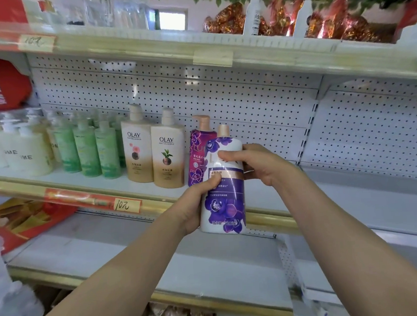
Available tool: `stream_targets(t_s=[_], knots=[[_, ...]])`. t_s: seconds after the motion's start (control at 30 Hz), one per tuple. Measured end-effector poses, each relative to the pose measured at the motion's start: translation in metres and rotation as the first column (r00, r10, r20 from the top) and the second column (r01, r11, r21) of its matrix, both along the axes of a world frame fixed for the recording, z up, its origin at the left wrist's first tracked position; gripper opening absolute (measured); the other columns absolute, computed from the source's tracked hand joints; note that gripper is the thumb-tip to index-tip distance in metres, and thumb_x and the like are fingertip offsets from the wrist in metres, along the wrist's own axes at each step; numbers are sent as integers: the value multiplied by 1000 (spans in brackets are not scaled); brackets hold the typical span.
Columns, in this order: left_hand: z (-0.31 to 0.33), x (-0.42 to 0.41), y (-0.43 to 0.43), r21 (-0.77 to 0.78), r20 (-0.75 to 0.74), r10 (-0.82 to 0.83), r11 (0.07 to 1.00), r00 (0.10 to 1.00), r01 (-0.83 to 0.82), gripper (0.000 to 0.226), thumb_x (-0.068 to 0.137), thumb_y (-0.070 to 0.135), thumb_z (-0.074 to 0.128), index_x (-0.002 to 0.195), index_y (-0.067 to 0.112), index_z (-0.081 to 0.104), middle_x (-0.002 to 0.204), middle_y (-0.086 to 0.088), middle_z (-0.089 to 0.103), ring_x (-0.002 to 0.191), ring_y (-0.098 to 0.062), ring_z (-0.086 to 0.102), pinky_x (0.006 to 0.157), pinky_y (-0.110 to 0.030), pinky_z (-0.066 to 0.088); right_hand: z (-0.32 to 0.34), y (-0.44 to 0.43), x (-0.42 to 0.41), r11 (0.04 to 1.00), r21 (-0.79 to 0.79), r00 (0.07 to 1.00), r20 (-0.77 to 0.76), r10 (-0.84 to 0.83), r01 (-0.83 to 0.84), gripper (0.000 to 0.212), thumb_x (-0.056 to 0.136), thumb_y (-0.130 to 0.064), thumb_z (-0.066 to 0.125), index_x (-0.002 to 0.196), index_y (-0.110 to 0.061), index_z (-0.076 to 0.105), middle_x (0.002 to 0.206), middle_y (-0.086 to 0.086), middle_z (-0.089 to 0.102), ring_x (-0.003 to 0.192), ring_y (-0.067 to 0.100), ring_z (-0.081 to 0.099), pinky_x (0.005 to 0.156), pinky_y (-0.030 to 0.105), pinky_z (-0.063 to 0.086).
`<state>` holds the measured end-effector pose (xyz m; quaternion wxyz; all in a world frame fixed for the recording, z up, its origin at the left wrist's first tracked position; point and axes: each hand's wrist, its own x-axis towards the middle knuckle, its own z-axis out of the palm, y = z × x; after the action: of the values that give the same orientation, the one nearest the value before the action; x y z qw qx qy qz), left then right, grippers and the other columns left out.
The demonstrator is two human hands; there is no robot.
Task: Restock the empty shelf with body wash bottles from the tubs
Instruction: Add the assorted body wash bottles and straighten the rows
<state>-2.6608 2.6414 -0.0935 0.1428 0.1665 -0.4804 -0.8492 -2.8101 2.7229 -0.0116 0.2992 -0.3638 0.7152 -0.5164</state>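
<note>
I hold a white and purple body wash bottle (226, 196) with orchid print upright in front of the middle shelf (328, 191). My left hand (196, 205) grips its lower left side, thumb across the label. My right hand (257, 164) grips its upper right side, fingers curled over the front. Just behind it on the shelf stands a magenta bottle (196, 158) with a pink pump. Left of that stand two beige Olay bottles (154, 151), then several green bottles (88, 146) and white bottles (17, 151). No tubs are in view.
The middle shelf is bare to the right of the held bottle, with a pegboard back (248, 105). A gold price rail (94, 198) carries a "10" tag. A lower shelf (160, 255) lies below. The top shelf holds spray bottles (254, 14) and foil decorations. Red packages (21, 220) sit at left.
</note>
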Motion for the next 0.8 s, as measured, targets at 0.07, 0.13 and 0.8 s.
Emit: stream_targets(t_s=[0.07,0.13,0.8], knots=[[5,-5,0,-17,7,-4,1000,1000,5,53,80,32,74,126,14,57,118,-14,70,110,-33,66,94,-48,54,2,1,-5,1000,-13,1000,11,-5,5,35,78,-29,82,108,-15,70,96,1,78,82,16,73,67,28,56],[8,-11,-3,-46,19,11,999,1000,-10,53,79,33,75,126,15,57,116,-13,71,108,-32,67,93,-47,54,5,0,-11,1000,-27,1000,16,-8,8,34,78,-29,81,107,-16,70,93,0,78,81,16,73,67,29,57],[31,-28,-137,-930,-334,681,-128,651,-344,47,96,25,57,142,16,48,158,-9,31,147,-25,23,117,-44,21,-10,-43,-88,958,-243,981,-80,-177,153,69,68,-4,88,127,-17,55,111,2,70,95,12,68,71,23,54]])
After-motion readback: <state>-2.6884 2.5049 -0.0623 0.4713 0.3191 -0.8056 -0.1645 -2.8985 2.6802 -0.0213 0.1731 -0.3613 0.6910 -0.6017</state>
